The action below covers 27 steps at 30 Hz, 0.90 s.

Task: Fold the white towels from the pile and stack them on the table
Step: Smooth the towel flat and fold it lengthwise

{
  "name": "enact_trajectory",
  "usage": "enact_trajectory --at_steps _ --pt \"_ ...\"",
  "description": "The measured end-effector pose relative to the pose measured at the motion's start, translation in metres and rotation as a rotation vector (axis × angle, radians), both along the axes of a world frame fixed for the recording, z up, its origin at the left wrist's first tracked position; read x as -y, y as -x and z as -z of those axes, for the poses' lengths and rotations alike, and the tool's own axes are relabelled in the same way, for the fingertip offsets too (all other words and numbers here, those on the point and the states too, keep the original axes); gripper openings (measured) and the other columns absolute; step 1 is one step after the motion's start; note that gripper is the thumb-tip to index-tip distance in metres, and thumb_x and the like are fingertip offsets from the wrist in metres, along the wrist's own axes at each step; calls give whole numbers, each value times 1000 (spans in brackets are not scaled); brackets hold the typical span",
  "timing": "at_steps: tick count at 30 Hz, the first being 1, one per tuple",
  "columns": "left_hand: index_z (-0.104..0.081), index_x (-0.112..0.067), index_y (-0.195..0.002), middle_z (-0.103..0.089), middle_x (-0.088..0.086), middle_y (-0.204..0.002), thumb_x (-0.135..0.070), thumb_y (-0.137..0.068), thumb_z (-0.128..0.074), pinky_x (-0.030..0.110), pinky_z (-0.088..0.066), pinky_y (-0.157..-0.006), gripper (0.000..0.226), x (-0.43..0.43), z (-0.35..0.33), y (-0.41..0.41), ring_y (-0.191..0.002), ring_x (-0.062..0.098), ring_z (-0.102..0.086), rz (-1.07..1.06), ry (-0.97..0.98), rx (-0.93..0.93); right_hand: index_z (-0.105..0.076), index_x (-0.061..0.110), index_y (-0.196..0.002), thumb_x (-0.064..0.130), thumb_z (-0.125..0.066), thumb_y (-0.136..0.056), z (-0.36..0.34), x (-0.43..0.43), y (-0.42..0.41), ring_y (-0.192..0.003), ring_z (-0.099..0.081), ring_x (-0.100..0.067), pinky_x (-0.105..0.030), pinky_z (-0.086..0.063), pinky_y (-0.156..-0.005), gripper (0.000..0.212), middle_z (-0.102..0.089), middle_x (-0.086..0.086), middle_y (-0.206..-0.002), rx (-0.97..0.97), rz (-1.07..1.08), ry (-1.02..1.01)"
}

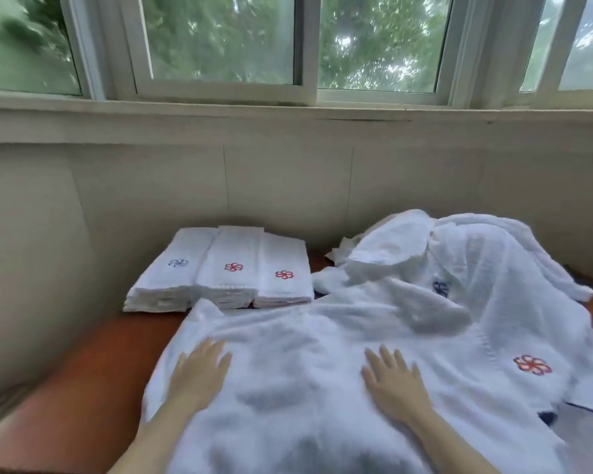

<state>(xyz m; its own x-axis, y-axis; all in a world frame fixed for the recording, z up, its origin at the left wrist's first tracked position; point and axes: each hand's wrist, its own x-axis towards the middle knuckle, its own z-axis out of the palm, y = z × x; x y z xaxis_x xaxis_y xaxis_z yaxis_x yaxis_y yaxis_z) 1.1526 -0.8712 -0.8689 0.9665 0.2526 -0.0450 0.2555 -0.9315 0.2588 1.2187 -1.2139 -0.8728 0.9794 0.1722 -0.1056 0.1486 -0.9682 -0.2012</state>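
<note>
A white towel [298,367] with a red flower emblem lies spread across the near part of the orange-brown table [93,371]. My left hand [199,374] lies flat on the towel's left part, fingers straight. My right hand [391,381] presses flat on its middle, fingers spread. Behind, three stacks of folded white towels [220,271] stand side by side, one with a blue emblem and two with red. To the right, a crumpled pile of white towels [459,261] rises against the wall.
A beige wall [288,179] runs close behind the table, with a window sill and windows above it. Bare table surface shows at the left. A dark blue item [548,417] peeks out under the towel at the right.
</note>
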Motion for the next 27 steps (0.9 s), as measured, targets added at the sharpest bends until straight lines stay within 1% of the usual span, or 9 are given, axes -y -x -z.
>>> enact_trajectory --at_steps 4,8,11,14,17,20,22,24,27 --pt "-23 -36 -149 -14 -7 -159 -45 -101 -22 39 -14 -115 48 -49 -3 10 -146 12 -13 -101 -123 32 -19 32 -149 49 -21 -99 11 4 -7 -148 -6 -18 -45 -8 -118 53 -7 5 -161 66 62 -25" --pt "-26 -36 -146 -18 -2 -158 -40 -102 -19 47 -9 -117 45 -116 -11 31 -146 18 -11 -335 -238 -80 -20 33 -148 49 -21 -99 14 4 -12 -147 -7 -19 -45 -11 -118 51 -7 6 -161 79 77 -8" --pt "-33 -28 -143 -27 3 -152 -27 -101 -20 48 -18 -114 44 -155 -24 52 -144 24 -16 -484 -416 -221 -22 30 -148 42 -20 -100 13 -3 -15 -147 -8 -22 -48 -11 -116 50 -9 3 -160 53 133 14" --pt "-44 -23 -134 -33 4 -145 -21 -97 -28 45 -26 -109 41 -163 -34 59 -138 26 -23 -540 -500 -252 -39 21 -134 23 -28 -96 5 -32 -19 -137 -25 -31 -49 -21 -112 40 -32 -7 -149 89 193 49" --pt "-46 -21 -132 -38 3 -141 -29 -100 -26 42 -29 -107 38 -134 -40 44 -134 23 -30 -433 -405 -48 -52 19 -120 24 -34 -96 -1 -71 -18 -127 -38 -26 -40 -35 -103 30 -50 -4 -131 259 -61 18" --pt "-43 -19 -138 -39 5 -146 -46 -97 -16 41 -31 -108 55 -85 -24 30 -134 24 -35 -275 -81 9 -40 26 -140 36 -27 -101 7 -102 -7 -144 -18 -20 -43 -17 -115 42 -27 -1 -154 136 -295 -75" --pt "-25 -27 -149 -18 1 -159 -56 -97 -17 46 -18 -114 60 -60 -4 28 -145 23 -18 -262 5 -81 -35 30 -144 40 -27 -101 12 -103 -5 -147 -12 -20 -44 -11 -116 44 -19 3 -158 85 -321 -102" --pt "-18 -34 -150 -8 -3 -161 -57 -97 -18 48 -12 -114 58 -56 8 27 -147 21 -10 -284 -54 -82 -46 25 -136 37 -34 -100 8 -91 -10 -142 -26 -20 -37 -23 -112 40 -34 -1 -152 125 -331 -145" --pt "-44 -27 -133 -39 3 -145 -41 -101 -27 41 -31 -104 39 -63 3 12 -132 24 -36 -306 -78 85 -60 14 -98 26 -38 -98 -11 -72 -26 -110 -55 -28 -33 -42 -78 25 -62 -6 -111 165 -226 -234"
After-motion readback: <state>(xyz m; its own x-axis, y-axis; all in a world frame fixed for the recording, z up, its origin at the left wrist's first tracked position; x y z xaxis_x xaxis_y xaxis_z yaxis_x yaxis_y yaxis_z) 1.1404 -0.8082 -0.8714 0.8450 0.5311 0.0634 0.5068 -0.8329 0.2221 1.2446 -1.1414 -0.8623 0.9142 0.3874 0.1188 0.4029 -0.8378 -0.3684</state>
